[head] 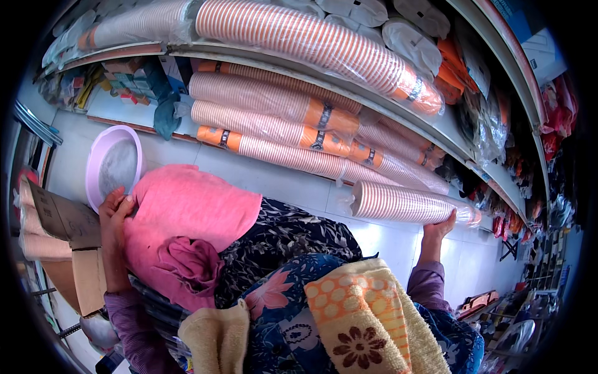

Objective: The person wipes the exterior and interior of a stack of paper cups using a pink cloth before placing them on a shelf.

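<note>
On the right, my right hand [439, 228] grips a long plastic-wrapped sleeve of striped paper cups [402, 203] from its near side, close to the right end. The sleeve lies almost level in front of the lower shelf. Far to the left, my left hand [114, 210] has its fingers curled at the near rim of a light purple plastic basin [93, 159], against the edge of a pink cloth [196, 196]. Whether the fingers hold the rim or the cloth is hidden. A grey, wet-looking surface shows inside the basin.
More wrapped cup sleeves [261, 124] lie stacked on the lower shelf, with another sleeve [299, 37] on the shelf above. An opened cardboard box [88, 276] stands at left. A flowered towel [359, 327] hangs before me over blue flowered fabric [289, 304]. Bagged goods [490, 121] fill the right shelves.
</note>
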### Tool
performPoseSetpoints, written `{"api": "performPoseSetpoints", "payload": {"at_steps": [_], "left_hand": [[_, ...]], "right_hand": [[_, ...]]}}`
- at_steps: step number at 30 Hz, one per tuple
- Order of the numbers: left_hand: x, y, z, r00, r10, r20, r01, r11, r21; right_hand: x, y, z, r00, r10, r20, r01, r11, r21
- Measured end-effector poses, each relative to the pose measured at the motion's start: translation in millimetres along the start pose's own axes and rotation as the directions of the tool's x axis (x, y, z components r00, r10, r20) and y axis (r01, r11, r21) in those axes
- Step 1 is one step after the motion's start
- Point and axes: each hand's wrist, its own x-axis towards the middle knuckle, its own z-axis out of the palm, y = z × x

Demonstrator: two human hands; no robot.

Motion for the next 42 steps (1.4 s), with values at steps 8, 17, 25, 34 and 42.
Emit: {"api": "performPoseSetpoints", "payload": {"at_steps": [8,17,25,34,42], "left_hand": [[-0.3,0.4,-3.7,0.999,0.014,0.05,-0.023,0.983,0.183],[-6.2,3.9,-1.7,0.998,0.059,0.006,-0.057,0.923,0.381],[-0.5,-7.4,-12.9,1.0,0.013,-0.004,-0.011,0.948,0.318],[3.7,-12.7,-18.8,0.998,-0.058,-0.028,0.064,0.946,0.318],[2.8,-18.0,-22.9,1.0,-0.028,-0.001,0.027,0.948,0.318]], "right_hand": [[18.7,58.2,-22.9,0.999,0.007,0.037,-0.008,0.999,0.043],[82.1,45.8,6.9,0.979,-0.065,-0.193,0.061,0.998,-0.026],[120.9,67.8,18.4,0.995,0.04,-0.091,-0.045,0.998,-0.044],[157.3,85.9,60.3,0.975,0.148,-0.164,-0.147,0.989,0.018],[159.8,101.7,84.0,0.958,0.105,-0.265,-0.118,0.992,-0.035]]}}
